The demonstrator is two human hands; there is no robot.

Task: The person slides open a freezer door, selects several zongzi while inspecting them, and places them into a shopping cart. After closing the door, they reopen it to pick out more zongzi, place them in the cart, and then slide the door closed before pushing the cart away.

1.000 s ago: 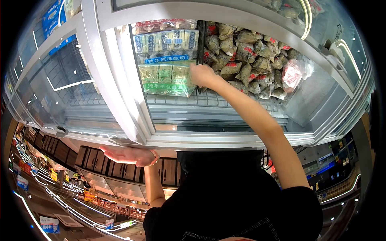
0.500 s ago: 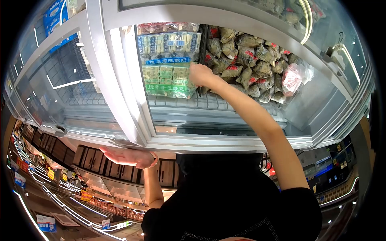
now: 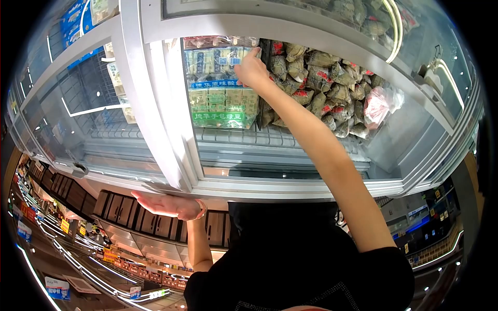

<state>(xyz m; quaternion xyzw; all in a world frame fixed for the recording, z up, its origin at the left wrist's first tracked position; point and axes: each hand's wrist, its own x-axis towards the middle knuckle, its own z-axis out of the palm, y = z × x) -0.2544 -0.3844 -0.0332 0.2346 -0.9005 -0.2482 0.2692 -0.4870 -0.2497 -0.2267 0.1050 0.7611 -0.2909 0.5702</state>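
Note:
My right hand (image 3: 252,70) reaches into the freezer over the right side of a clear bag with blue print (image 3: 210,59). Its fingers are apart; I see nothing held, though contact with the bag is unclear. Below it lies a bag with green print (image 3: 220,103), and a red-marked bag (image 3: 218,40) shows at the top. Dark leaf-wrapped packets (image 3: 316,78) fill the section right of a black divider (image 3: 265,57). My left hand (image 3: 168,205) is open, palm up, at the outer front edge of the freezer.
The freezer's pale front frame (image 3: 270,187) runs between me and the goods. A sliding glass lid (image 3: 93,103) covers the left part. A knotted clear bag with pink contents (image 3: 377,108) lies at the right of the packets. Wire rack bars (image 3: 228,136) show below the bags.
My right hand has moved up from the green-printed bag to the blue-printed one, and its fingers have spread. My left hand has stayed nearly in place.

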